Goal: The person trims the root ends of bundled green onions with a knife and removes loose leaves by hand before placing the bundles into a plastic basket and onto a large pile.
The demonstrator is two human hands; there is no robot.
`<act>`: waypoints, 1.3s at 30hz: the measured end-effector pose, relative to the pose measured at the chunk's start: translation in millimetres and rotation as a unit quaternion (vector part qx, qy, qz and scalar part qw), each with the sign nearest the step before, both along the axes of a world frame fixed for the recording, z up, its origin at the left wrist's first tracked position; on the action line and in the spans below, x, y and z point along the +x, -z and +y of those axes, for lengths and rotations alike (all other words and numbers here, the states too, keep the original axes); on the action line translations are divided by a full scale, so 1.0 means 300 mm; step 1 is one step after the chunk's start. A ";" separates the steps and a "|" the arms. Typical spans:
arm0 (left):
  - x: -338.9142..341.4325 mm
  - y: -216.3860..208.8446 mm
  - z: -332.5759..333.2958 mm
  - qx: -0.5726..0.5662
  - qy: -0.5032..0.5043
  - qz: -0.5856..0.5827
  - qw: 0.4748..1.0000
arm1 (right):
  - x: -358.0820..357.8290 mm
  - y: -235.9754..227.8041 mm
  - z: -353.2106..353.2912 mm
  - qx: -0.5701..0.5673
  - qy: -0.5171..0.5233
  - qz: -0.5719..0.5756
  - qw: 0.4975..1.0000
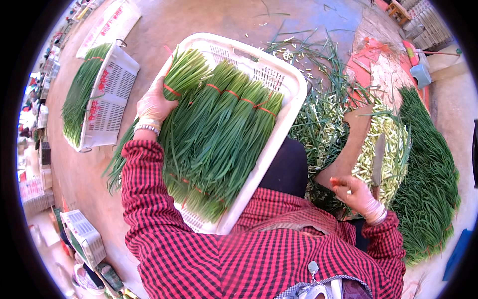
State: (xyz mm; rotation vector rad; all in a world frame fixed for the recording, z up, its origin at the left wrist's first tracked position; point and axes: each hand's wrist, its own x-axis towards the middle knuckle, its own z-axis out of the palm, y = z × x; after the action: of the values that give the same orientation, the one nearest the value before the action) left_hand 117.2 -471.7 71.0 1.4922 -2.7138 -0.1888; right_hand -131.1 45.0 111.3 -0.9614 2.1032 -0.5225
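Observation:
My left hand (153, 105), in a thin clear glove, is closed around a bunch of garlic chives (185, 74) tied with a red band. That bunch is at the upper left corner of a white plastic basket (298, 94), where several more banded bunches (219, 129) lie side by side. My right hand (359, 195), also gloved, is away from the basket with its fingers curled together. Something small and reddish shows at its fingertips, too small to name. Close by, a knife (378, 158) lies on a heap of pale cut stem ends (391, 144), beside a brown curved board (354, 134).
To the right lies a long pile of loose chives (428, 184). Trimmed scraps (318, 109) cover the floor beyond the board. A second white basket (113, 84) of chives stands at the left, another crate (82, 234) at lower left. A blue container (421, 75) is at far right.

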 end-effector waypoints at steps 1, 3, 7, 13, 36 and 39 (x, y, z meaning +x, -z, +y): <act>-0.038 0.057 -0.045 0.011 0.004 -0.001 1.000 | 0.008 0.017 -0.026 0.008 -0.011 -0.005 1.000; -0.145 0.142 -0.110 0.052 -0.033 -0.081 0.995 | 0.016 0.055 -0.061 0.020 -0.031 -0.025 0.999; -0.219 0.371 -0.237 0.084 -0.060 -0.084 0.991 | 0.035 0.127 -0.109 0.043 -0.087 -0.023 0.995; -0.232 0.576 -0.318 0.263 -0.054 0.081 0.960 | 0.032 0.220 -0.178 0.099 -0.092 -0.042 0.990; 0.076 0.764 0.189 -0.115 -0.015 -0.012 0.993 | 0.045 0.303 -0.210 0.106 -0.097 -0.008 0.990; 0.040 0.815 0.157 -0.117 0.005 -0.019 0.993 | 0.021 0.267 -0.184 0.052 -0.067 0.003 0.996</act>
State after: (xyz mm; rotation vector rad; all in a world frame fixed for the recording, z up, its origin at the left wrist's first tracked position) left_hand 129.1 -424.6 -173.5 1.4293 -2.6603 0.1541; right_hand -124.8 -10.4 31.2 -1.0367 2.0330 -0.3378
